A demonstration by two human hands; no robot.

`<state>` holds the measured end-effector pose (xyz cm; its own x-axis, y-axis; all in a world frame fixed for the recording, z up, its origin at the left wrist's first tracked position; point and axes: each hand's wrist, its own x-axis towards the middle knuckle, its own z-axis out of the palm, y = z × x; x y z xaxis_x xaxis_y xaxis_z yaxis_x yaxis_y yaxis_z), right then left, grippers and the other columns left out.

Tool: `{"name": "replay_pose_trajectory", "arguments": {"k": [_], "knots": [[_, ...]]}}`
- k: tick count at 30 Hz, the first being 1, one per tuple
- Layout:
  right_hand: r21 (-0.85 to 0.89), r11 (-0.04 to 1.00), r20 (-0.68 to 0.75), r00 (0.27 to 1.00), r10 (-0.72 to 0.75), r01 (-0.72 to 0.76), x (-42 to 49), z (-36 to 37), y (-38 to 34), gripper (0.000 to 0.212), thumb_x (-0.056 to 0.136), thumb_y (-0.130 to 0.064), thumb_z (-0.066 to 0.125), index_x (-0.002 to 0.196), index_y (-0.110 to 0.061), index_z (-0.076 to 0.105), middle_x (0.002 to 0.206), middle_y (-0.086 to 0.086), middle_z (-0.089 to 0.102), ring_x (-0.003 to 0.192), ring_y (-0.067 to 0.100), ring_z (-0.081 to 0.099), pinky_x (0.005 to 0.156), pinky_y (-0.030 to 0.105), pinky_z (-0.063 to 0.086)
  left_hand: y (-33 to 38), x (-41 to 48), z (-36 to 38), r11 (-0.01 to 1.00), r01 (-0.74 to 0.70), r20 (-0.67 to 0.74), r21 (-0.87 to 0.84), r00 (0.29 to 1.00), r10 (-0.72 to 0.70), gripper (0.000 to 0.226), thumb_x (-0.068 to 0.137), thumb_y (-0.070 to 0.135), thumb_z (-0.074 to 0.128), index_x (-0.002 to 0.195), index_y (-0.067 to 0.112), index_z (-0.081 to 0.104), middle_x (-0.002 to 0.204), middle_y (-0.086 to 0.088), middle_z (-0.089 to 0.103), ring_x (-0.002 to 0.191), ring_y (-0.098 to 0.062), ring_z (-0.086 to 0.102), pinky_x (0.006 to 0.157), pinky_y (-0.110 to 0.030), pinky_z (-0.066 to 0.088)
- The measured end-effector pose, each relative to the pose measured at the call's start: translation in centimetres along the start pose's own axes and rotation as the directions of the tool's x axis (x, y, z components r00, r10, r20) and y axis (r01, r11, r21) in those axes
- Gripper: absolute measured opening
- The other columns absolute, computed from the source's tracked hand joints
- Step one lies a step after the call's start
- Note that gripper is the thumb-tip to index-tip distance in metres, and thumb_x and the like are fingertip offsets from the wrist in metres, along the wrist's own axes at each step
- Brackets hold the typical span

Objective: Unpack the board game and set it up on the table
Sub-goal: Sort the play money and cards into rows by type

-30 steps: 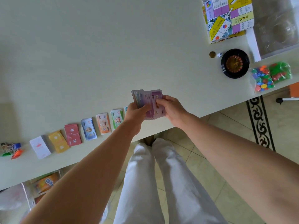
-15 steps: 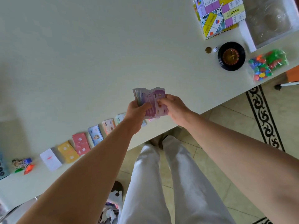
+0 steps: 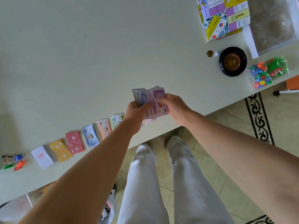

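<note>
A fanned stack of play-money notes (image 3: 148, 97) hovers just above the near edge of the pale table (image 3: 97, 54). My left hand (image 3: 136, 113) grips the stack from below. My right hand (image 3: 174, 105) pinches the purple top note at its right side. Along the table's near edge lies a row of sorted piles: white (image 3: 42, 156), yellow (image 3: 60, 149), red (image 3: 74, 142), blue (image 3: 90, 135), orange (image 3: 104, 128) and green (image 3: 117, 119). A pink pile (image 3: 149, 121) peeks out under my hands.
The folded game board (image 3: 224, 18) lies at the far right beside a clear plastic tray (image 3: 275, 25). A black roulette wheel (image 3: 232, 61), a coin (image 3: 210, 53), a die (image 3: 217, 53) and bags of coloured chips (image 3: 267, 72) sit near it. Small pawns (image 3: 13, 161) stand far left.
Both hands keep hold of the money stack; the right thumb has slid the top purple note a little off the fan. The camera view has shifted slightly.
</note>
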<state>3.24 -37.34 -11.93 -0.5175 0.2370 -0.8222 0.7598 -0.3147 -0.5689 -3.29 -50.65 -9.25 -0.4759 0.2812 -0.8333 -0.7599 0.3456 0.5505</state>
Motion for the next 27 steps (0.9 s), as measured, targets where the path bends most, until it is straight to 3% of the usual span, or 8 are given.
{"name": "replay_pose_trajectory", "arguments": {"k": [3,6,12,16,19,21,24,27], "knots": [[-0.011,1.0,0.01,1.0,0.016,-0.016,0.3,-0.6,-0.3,0.013,0.091,-0.022,0.057,0.098,-0.016,0.067,0.098,0.011,0.071,0.097,0.027,0.066,0.096,0.047,0.05,0.1,0.1,0.6,0.998,-0.033,-0.051,0.055,0.998,0.036,0.023,0.084,-0.004,0.064,0.082,0.019,0.062,0.08,-0.003,0.066,0.072,-0.016,0.065,0.058,-0.02,0.054],[-0.004,1.0,0.019,0.999,0.025,-0.025,0.3,-1.1,-0.6,0.013,0.091,-0.02,0.057,0.098,-0.014,0.066,0.095,0.011,0.071,0.095,0.026,0.066,0.096,0.046,0.05,0.3,0.2,1.1,0.999,-0.019,-0.087,0.039,0.996,0.022,0.022,0.083,-0.002,0.066,0.081,0.019,0.061,0.078,-0.002,0.065,0.069,-0.013,0.062,0.049,-0.014,0.05],[0.056,0.998,-0.003,0.999,0.035,-0.035,0.5,-2.1,-0.7,0.012,0.095,-0.02,0.053,0.096,-0.015,0.064,0.09,0.007,0.068,0.099,0.026,0.064,0.098,0.045,0.048,0.0,0.8,2.0,0.991,0.065,-0.105,-0.118,0.991,-0.077,0.014,0.087,0.002,0.064,0.095,0.013,0.061,0.094,-0.011,0.068,0.092,-0.027,0.066,0.076,-0.033,0.056],[0.077,0.997,-0.013,0.999,0.029,-0.028,0.4,-2.5,-0.5,0.01,0.094,-0.019,0.054,0.092,-0.019,0.064,0.092,0.006,0.07,0.101,0.026,0.064,0.097,0.042,0.047,0.0,0.8,2.5,0.979,0.091,-0.094,-0.183,0.989,-0.11,0.011,0.091,0.003,0.055,0.095,0.013,0.055,0.092,-0.01,0.065,0.085,-0.022,0.066,0.069,-0.029,0.055],[0.056,0.998,-0.028,0.999,0.028,-0.027,0.3,-2.8,-0.3,0.012,0.093,-0.018,0.053,0.095,-0.022,0.064,0.101,0.009,0.069,0.103,0.027,0.063,0.096,0.042,0.046,-0.2,1.0,2.7,0.972,0.108,-0.1,-0.209,0.986,-0.132,0.015,0.092,0.002,0.048,0.103,0.01,0.053,0.091,-0.011,0.064,0.09,-0.027,0.064,0.077,-0.035,0.055],[0.047,0.999,-0.03,0.999,0.021,-0.019,0.2,-3.0,-0.3,0.016,0.093,-0.017,0.051,0.101,-0.021,0.065,0.104,0.008,0.069,0.102,0.026,0.063,0.094,0.04,0.047,-0.1,1.0,3.0,0.972,0.1,-0.063,-0.214,0.991,-0.116,0.018,0.091,0.0,0.047,0.104,0.009,0.056,0.084,-0.009,0.064,0.08,-0.023,0.062,0.073,-0.033,0.055],[0.002,1.0,-0.006,1.0,0.025,-0.025,0.1,-2.9,-0.3,0.02,0.094,-0.019,0.053,0.111,-0.019,0.063,0.107,0.009,0.068,0.102,0.024,0.063,0.09,0.036,0.048,0.0,0.9,3.7,0.987,0.073,-0.032,-0.146,0.996,-0.078,0.011,0.089,-0.003,0.058,0.093,0.006,0.062,0.075,-0.01,0.06,0.064,-0.018,0.055,0.059,-0.024,0.053],[-0.049,0.998,0.076,0.996,0.054,-0.05,0.3,-2.9,-0.1,0.024,0.095,-0.02,0.055,0.118,-0.015,0.055,0.109,0.009,0.065,0.102,0.023,0.062,0.085,0.033,0.05,-0.4,1.4,4.1,0.997,0.074,-0.094,-0.031,0.993,-0.077,0.012,0.086,0.0,0.064,0.08,0.009,0.06,0.067,-0.008,0.056,0.06,-0.017,0.051,0.061,-0.027,0.05]]}}
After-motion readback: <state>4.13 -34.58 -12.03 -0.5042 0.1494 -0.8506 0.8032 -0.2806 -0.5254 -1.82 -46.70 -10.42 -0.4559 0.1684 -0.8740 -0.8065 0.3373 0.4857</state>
